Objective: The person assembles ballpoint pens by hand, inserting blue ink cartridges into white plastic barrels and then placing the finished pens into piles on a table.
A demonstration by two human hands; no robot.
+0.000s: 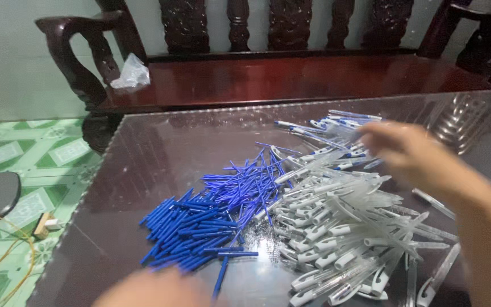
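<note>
My right hand (pixel 413 156) reaches out over the table, blurred by motion, with its fingertips by a small group of assembled pens (pixel 336 122) at the far side; whether it grips one I cannot tell. My left hand (pixel 154 290) is a blurred shape at the bottom edge, just below the pile of blue pen caps (pixel 186 230). Thin blue refills (pixel 245 182) lie scattered in the middle. A big heap of clear pen barrels with white ends (pixel 342 227) lies under my right forearm.
The parts rest on a glass-topped dark table (pixel 160 153). Behind it stands a carved dark wooden bench (pixel 291 77) with a crumpled plastic bag (pixel 130 74) on its seat. Green patterned floor tiles (pixel 24 153) and a yellow cord (pixel 7 256) are at the left.
</note>
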